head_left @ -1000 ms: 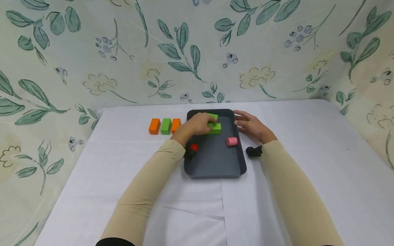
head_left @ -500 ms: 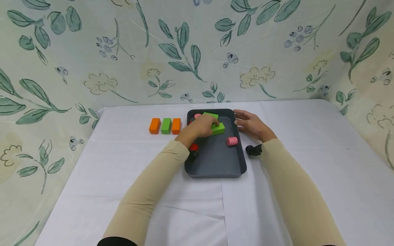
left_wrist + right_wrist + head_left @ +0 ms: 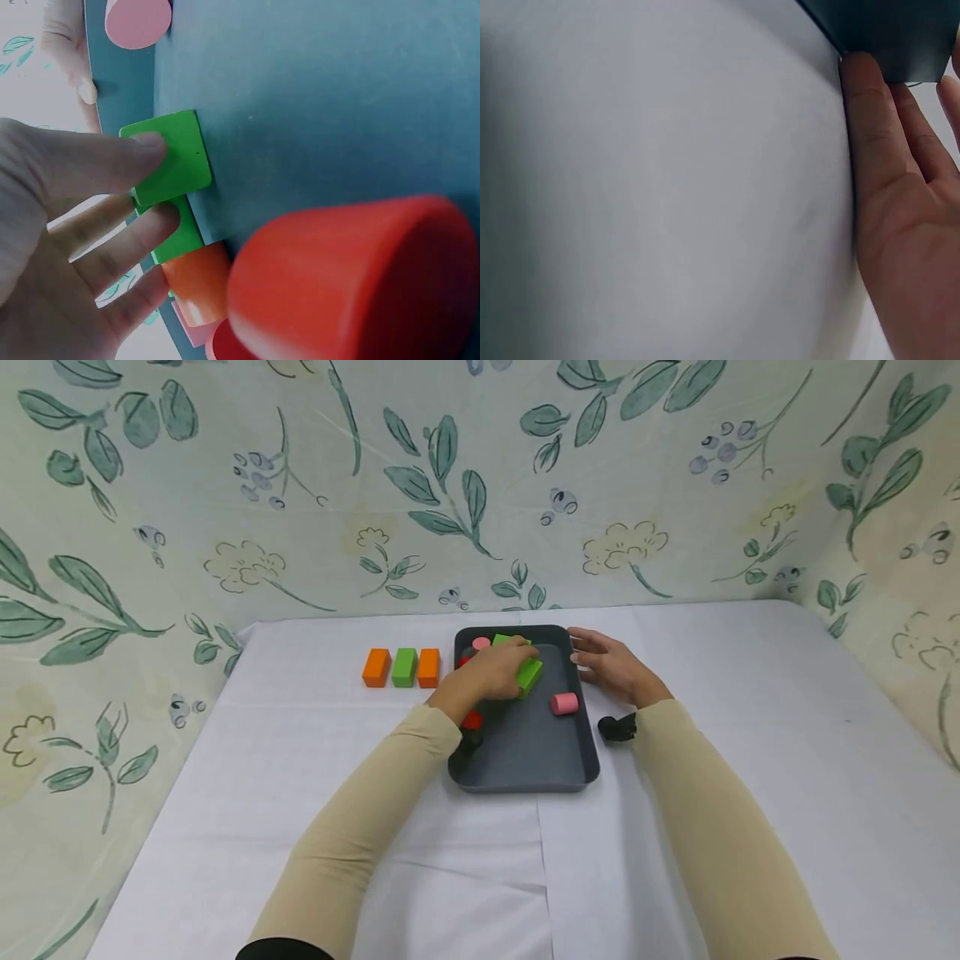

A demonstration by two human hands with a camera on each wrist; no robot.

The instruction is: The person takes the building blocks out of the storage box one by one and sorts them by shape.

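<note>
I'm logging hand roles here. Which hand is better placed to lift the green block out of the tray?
Left. The left hand already pinches the green block inside the tray; the right hand lies flat against the tray's outer edge, steadying it.

Table covered in a plain white cloth, with a seam or fold line running toward the near edge at centre and faint creases across it. Table fills most of the head view, its far edge meeting the back wall. Walls on three sides: back wall, left wall, right wall. All hung with one pale cream-green fabric printed with dark green leaf sprigs, small blue-grey berries and faint yellow flower outlines. Fabric shows slight wrinkles. Light is even and soft, with weak shadows. Floor and windows out of view.
</note>
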